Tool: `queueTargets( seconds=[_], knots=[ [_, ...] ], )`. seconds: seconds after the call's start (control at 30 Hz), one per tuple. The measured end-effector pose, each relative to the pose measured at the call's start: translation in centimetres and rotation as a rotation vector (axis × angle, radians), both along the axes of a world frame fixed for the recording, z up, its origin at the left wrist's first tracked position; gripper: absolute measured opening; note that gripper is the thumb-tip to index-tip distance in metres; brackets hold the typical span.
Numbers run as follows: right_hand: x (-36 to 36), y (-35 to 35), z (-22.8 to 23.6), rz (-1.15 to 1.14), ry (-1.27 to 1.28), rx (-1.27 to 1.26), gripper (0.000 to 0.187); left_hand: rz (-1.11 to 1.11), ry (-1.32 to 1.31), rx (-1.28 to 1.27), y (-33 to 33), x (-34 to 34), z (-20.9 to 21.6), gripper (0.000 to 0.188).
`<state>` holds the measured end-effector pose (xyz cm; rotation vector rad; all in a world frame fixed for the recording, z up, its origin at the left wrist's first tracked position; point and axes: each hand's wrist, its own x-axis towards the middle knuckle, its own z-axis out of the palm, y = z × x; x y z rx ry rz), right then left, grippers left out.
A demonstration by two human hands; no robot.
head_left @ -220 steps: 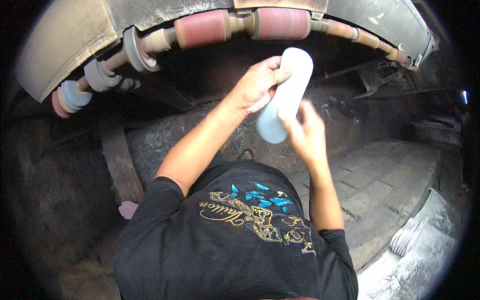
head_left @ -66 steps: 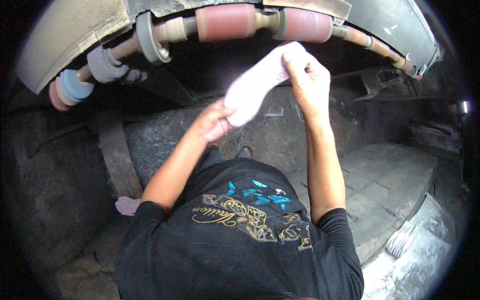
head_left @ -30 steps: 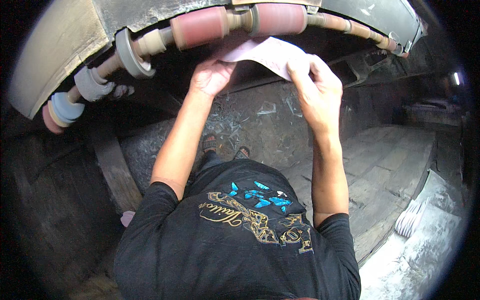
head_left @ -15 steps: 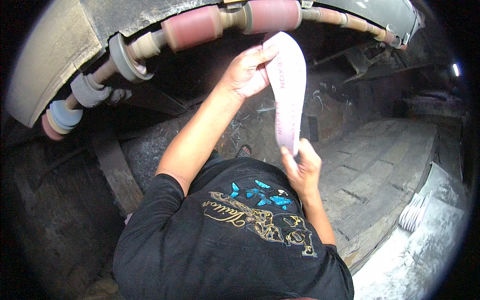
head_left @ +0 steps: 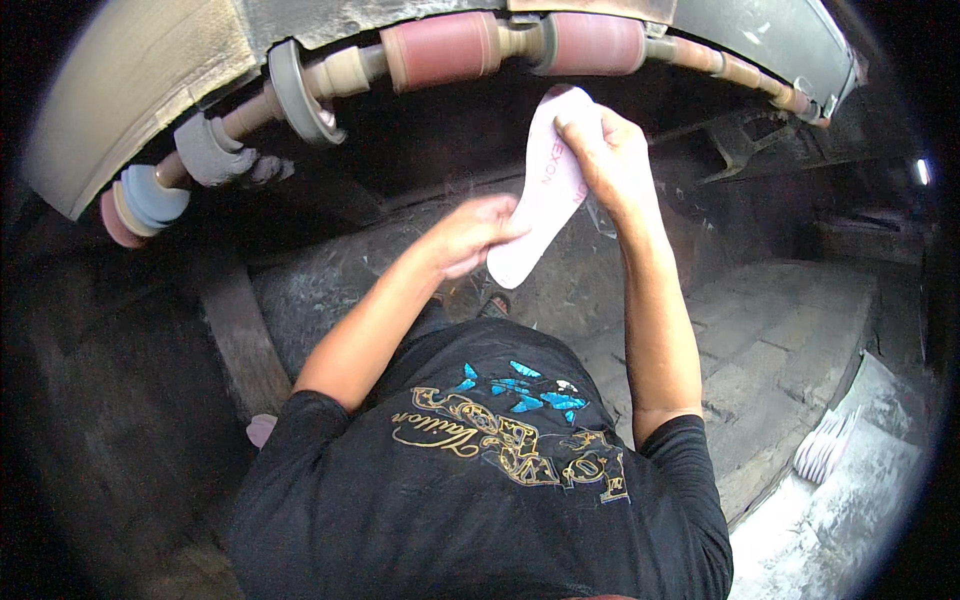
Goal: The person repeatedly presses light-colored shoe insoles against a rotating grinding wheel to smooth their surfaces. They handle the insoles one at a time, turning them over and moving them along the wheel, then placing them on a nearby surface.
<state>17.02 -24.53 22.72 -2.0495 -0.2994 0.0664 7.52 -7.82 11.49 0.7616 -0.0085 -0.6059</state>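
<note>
A pale pink-white shoe insole (head_left: 543, 185) with printed lettering is held slantwise in front of me, its near end lower left. My right hand (head_left: 615, 165) grips its far part, thumb lying on top. My left hand (head_left: 478, 235) is closed at the near end's left edge, thumb over the surface; its fingers are partly blurred. Just beyond the insole's far tip is a red sanding drum (head_left: 592, 45) on a long shaft; I see a small dark gap between them. A second red drum (head_left: 442, 52) sits to its left.
The machine's shaft carries a grey ring wheel (head_left: 303, 92), a fuzzy grey wheel (head_left: 208, 150) and a pale blue wheel (head_left: 152, 197) leftward. Narrow tan rollers (head_left: 697, 55) extend right. Low at right, several stacked pale insoles (head_left: 826, 446) lie on a dusty whitish surface (head_left: 800, 530).
The insole has turned, its near end swinging left. My right hand has moved up from the near end to the far part; my left hand has come down to the near end.
</note>
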Motion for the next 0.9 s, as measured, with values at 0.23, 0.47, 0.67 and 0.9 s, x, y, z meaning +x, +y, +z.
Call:
queueTargets(
  seconds=[0.23,0.47,0.67,0.9],
  knots=[
    [-0.7,1.5,0.2,-0.086,-0.114,0.033,0.03,0.126,0.155,-0.077,3.7,-3.1,-3.7,0.046],
    [-2.2,2.1,0.7,-0.125,-0.149,0.123,0.025,0.278,0.025,-0.24,6.8,2.9,-5.3,0.053],
    [-3.1,2.3,1.7,-0.146,-0.181,0.202,0.023,0.387,-0.045,-0.461,5.7,10.6,-4.5,0.052],
    [-5.0,-0.2,4.0,-0.141,-0.23,0.244,0.025,0.491,-0.039,-0.571,3.0,15.4,-1.3,0.054]
  ],
)
